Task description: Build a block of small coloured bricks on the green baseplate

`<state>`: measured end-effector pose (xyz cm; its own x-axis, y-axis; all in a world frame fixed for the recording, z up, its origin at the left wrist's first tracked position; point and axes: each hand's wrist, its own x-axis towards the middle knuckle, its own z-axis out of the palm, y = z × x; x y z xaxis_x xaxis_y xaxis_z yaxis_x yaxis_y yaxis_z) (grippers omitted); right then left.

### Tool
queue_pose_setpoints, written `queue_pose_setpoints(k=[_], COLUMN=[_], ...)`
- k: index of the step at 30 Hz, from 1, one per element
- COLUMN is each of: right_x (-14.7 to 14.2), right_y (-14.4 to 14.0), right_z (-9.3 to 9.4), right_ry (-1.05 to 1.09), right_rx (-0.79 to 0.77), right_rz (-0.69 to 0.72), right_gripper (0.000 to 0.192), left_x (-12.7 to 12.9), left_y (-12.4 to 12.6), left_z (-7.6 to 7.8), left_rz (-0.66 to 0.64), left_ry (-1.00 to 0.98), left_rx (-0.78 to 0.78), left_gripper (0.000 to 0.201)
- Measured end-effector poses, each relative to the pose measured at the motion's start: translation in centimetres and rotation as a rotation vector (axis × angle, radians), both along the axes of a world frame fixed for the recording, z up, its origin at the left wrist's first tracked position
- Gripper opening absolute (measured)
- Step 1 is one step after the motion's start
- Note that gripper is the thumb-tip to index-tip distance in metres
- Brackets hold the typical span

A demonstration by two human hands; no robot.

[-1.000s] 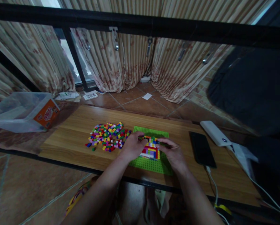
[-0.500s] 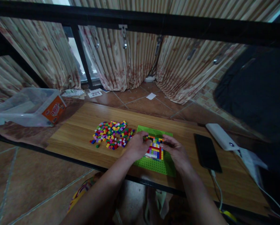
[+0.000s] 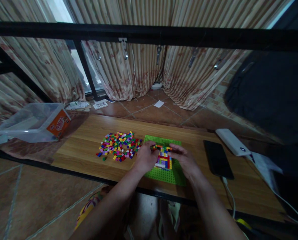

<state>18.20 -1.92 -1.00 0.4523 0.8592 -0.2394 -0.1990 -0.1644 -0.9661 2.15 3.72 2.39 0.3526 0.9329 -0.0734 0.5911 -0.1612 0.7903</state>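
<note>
A low, multicoloured toy-brick build (image 3: 164,162) stands on a green studded baseplate (image 3: 162,176) near the table's front edge. My left hand (image 3: 145,158) is at the build's left side, thumb and fingers bent together at its upper left corner. Whatever they pinch there is too small and shaded to make out. On the other side, my right hand (image 3: 187,163) reaches in with thumb and fingers apart, the tips at the build's upper right edge. I see nothing held in it. Left of the baseplate lies a spread pile of small loose bricks (image 3: 119,145).
On the wooden table's (image 3: 76,155) right side lie a black phone (image 3: 218,159) with a cable and a white power bank (image 3: 232,141). A clear plastic bin (image 3: 34,121) with an orange label stands at the left. Curtains (image 3: 144,66) and a black rail (image 3: 149,35) are behind.
The whole view has shifted slightly as the head moved. Both hands keep nearly the same places around the brick build; the loose pile looks unchanged.
</note>
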Motion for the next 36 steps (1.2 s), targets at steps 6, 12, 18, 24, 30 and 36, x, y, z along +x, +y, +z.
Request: queue_pose_setpoints(k=[6, 12, 18, 24, 30, 36], right_x=[1.0, 1.3, 0.7, 0.7, 0.7, 0.6], right_y=[-0.5, -0.4, -0.1, 0.0, 0.1, 0.1], right_z=[-0.2, -0.5, -1.0, -1.6, -1.9, -1.7], right_ry=[-0.040, -0.074, -0.084, -0.094, -0.142, -0.147], right_rx=[0.059, -0.026, -0.011, -0.039, -0.016, -0.038], right_rz=[-0.044, -0.208, -0.202, -0.183, -0.166, -0.159], right_gripper=[0.043, 0.034, 0.035, 0.034, 0.033, 0.035], left_x=[-0.9, -4.5, -9.5, -10.9, -9.9, -9.6], left_y=[1.4, 4.5, 6.6, 7.4, 7.3, 7.1], left_z=[-0.9, 0.0, 1.5, 0.2, -0.4, -0.1], left_rz=[-0.021, 0.056, 0.345, 0.288, 0.221, 0.174], left_ry=[-0.078, -0.008, 0.302, 0.450, 0.479, 0.528], left_rx=[-0.002, 0.128, 0.154, 0.159, 0.216, 0.266], left_gripper=[0.031, 0.026, 0.027, 0.033, 0.031, 0.023])
